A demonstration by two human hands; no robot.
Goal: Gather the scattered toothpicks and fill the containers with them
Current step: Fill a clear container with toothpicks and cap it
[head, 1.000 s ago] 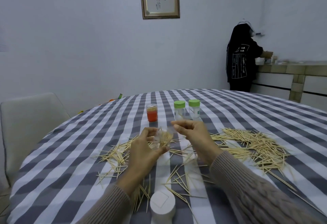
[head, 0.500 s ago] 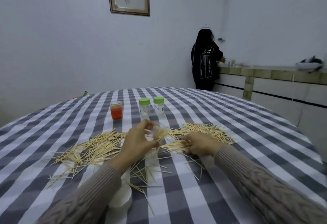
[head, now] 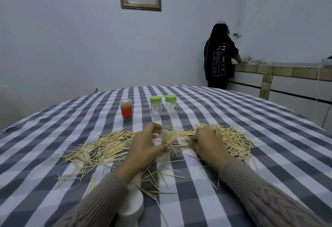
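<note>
Scattered toothpicks [head: 107,147] in loose drifts across the checked table [head: 269,137]: one drift left of the hands, another pile [head: 231,137] right of them, strays lying nearer the body. Long axes mixed, though most in the left drift run roughly left to right

Small clear container [head: 166,138] held off the cloth in the left hand [head: 145,146], fingers curled round it, mouth tilted toward the right, a sheaf of picks already inside and poking out. Too blurred to tell how full

Right hand [head: 206,140] down on the near edge of the right pile, fingers curled over picks there; seemingly pinching a few, but the grip itself hidden under the knuckles. Right pile touching that hand, so nearest for the next pickup; container mouth just beside it on the left, a short sideways carry away. Picks probably needing to be turned end-on to the mouth to slide in

Farther up the table, well apart from both hands: an orange-tinted jar [head: 126,108] apparently packed with picks at the top, and two green-capped bottles [head: 163,107] side by side, the left one showing only a few picks, the right one's contents unclear

White round lid [head: 132,207] near the body, partly under the left sleeve

Far behind, a person in a dark top at a counter [head: 287,68]
</note>
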